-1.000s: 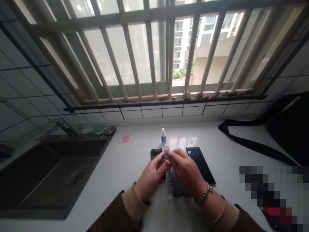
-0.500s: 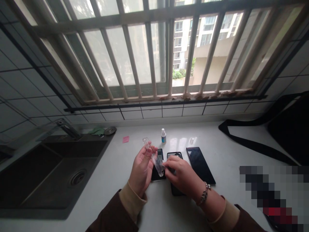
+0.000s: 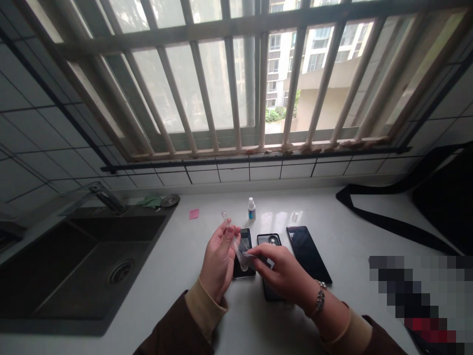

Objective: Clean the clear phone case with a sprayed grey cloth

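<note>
My left hand [image 3: 217,252] is closed around a clear phone case [image 3: 242,264], held tilted above the counter with its thumb along one edge. The fingers of my right hand [image 3: 284,270] are pinched together at the case's right side. Something thin and greyish shows under those fingers, too small and shaded to name. Below the case lies a dark phone [image 3: 247,237], partly covered by it and my left hand. Under my right hand is a second phone in a black-edged case [image 3: 269,237], its camera ring showing. To its right lies a larger black phone or tablet [image 3: 309,255].
Behind my hands stands a small white-capped bottle [image 3: 252,211]. A pink paper square [image 3: 194,214] and a small clear piece [image 3: 294,216] lie on the white counter [image 3: 162,296]. On the left is a dark sink [image 3: 84,276] with a faucet [image 3: 107,198]; on the right, a black strap [image 3: 388,217].
The clear case has turned more edge-on in my left hand. My right fingertips have shifted slightly left along it. The view has moved a little.
</note>
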`<state>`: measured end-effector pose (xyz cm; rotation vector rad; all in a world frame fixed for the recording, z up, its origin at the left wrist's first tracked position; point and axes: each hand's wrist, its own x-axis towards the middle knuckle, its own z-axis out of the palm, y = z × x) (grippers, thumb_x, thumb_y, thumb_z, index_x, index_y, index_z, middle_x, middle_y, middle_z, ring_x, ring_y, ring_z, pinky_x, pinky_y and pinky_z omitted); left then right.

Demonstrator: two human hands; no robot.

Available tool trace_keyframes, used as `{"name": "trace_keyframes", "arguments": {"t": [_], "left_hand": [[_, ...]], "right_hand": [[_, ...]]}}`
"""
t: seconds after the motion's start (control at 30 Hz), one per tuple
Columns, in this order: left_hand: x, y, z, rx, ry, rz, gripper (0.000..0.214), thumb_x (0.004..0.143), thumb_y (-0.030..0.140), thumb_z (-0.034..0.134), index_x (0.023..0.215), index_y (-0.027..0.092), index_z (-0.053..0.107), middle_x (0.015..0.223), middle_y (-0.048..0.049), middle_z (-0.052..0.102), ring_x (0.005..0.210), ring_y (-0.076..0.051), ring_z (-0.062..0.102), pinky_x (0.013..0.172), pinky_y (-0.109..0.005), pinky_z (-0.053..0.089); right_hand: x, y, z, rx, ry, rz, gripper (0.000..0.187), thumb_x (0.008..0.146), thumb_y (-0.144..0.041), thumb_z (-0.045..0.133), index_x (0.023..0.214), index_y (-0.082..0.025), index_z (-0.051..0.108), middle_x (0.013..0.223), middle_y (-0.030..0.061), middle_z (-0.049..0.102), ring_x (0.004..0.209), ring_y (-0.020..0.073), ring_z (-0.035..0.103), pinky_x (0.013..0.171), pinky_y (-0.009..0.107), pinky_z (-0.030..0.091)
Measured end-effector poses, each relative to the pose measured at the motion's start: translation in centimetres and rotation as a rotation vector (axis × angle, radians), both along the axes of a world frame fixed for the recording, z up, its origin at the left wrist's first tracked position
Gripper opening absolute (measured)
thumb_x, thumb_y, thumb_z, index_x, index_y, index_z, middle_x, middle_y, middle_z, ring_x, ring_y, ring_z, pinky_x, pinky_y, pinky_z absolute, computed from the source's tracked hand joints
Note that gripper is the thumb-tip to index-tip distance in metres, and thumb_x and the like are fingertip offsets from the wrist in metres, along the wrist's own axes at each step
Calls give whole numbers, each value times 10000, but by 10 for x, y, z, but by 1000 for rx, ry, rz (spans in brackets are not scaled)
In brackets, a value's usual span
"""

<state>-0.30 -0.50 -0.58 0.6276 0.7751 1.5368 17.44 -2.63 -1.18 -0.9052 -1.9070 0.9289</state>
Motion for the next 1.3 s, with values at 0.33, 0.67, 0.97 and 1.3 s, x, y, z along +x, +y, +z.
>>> {"name": "trace_keyframes", "arguments": {"t": [0.33, 0.67, 0.97, 1.3], "left_hand": [[0, -1, -2, 2, 53, -105, 289, 916, 375, 793, 1104, 167, 723, 1079, -75, 662, 1035, -182, 628, 1024, -354, 509], [3, -20, 9, -129, 146, -687, 544, 857, 515, 811, 1229, 129, 720, 1098, -157, 697, 891, -214, 683, 841, -385, 610], [5, -21, 8, -124, 265, -737, 379, 903, 437, 785, 1128, 133, 758, 1022, -129, 680, 899, -202, 667, 831, -373, 602], [4, -20, 6, -60, 179, -660, 422, 887, 454, 793, 1163, 137, 757, 1084, -139, 681, 886, -198, 659, 819, -346, 580]], "right_hand": [[-7, 8, -10, -649, 551, 135, 374, 888, -490, 801, 1058, -166, 723, 950, 70, 773, 848, 189, 708, 784, 312, 541], [13, 20, -13, -339, 416, -542, 466, 941, -584, 678, 1190, -193, 721, 1066, 102, 795, 960, 269, 739, 857, 396, 574], [8, -2, 4, 138, 228, -323, 281, 1077, -299, 526, 1267, -263, 729, 1239, 89, 784, 1108, 256, 762, 957, 414, 627], [9, 9, -5, -8, 161, -362, 311, 1062, -390, 548, 1238, -231, 747, 1055, 77, 816, 920, 238, 784, 822, 363, 630]]}}
